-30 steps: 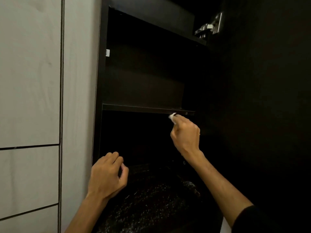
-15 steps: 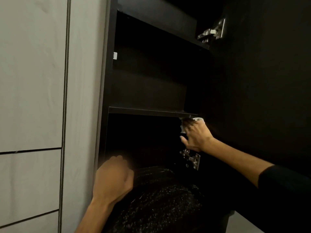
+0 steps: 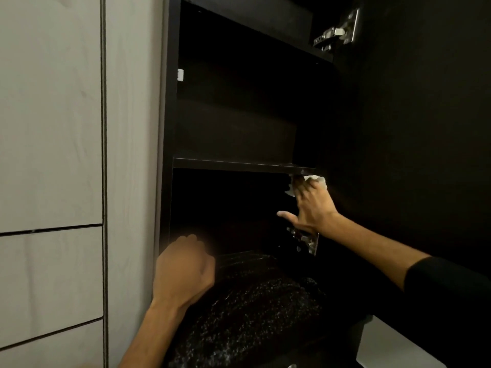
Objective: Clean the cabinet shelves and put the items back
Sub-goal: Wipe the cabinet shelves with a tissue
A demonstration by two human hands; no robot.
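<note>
A dark cabinet stands open with a thin shelf (image 3: 233, 165) across its middle. My right hand (image 3: 312, 205) presses a white cloth (image 3: 317, 180) against the cabinet's right inner wall, just under the shelf's right end; the thumb sticks out to the left. My left hand (image 3: 184, 269) is lower, at the cabinet's left front edge, with fingers curled; it holds nothing that I can see. A black speckled surface (image 3: 247, 312) lies under the open compartment. No items are visible on the shelves.
The open black door (image 3: 414, 128) fills the right side, with metal hinges at the top (image 3: 337, 33) and below my right hand (image 3: 305, 239). Pale wood-grain panels (image 3: 50, 128) cover the left. The cabinet's inside is very dark.
My right hand has slid the cloth rightward from the shelf's front edge to the right wall under it. My left hand has risen slightly and curled tighter.
</note>
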